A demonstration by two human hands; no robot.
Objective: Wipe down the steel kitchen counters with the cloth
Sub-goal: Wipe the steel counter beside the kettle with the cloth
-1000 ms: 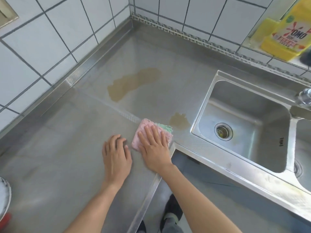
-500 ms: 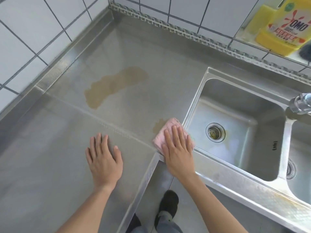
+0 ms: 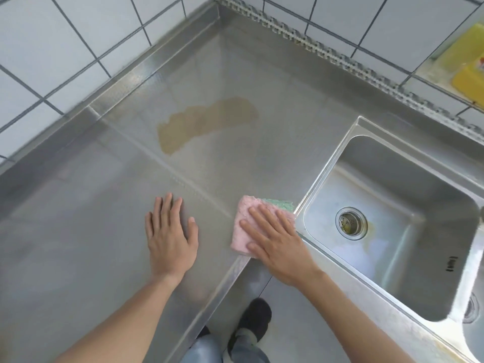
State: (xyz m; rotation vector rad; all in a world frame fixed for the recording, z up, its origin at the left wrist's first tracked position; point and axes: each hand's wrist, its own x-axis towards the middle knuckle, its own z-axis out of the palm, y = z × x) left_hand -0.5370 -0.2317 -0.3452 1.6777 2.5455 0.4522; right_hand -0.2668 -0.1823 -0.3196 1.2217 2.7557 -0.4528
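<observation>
A folded pink cloth (image 3: 245, 221) with a green edge lies on the steel counter (image 3: 104, 231), at the inner corner beside the sink rim. My right hand (image 3: 277, 239) presses flat on it with straight fingers. My left hand (image 3: 170, 231) rests flat on the bare steel just left of the cloth, fingers together. A long brownish stain (image 3: 204, 121) sits farther back on the counter, apart from the cloth.
A steel sink basin (image 3: 419, 205) with a round drain (image 3: 351, 223) lies to the right, a second basin past it. White tiled walls (image 3: 78, 35) enclose the corner. A yellow detergent bottle (image 3: 468, 72) stands on the ledge at the upper right. My shoes show below.
My right hand slid the cloth right over the small brown spot near the sink, then back slightly left; that spot no longer shows. My left hand stayed flat on the counter.
</observation>
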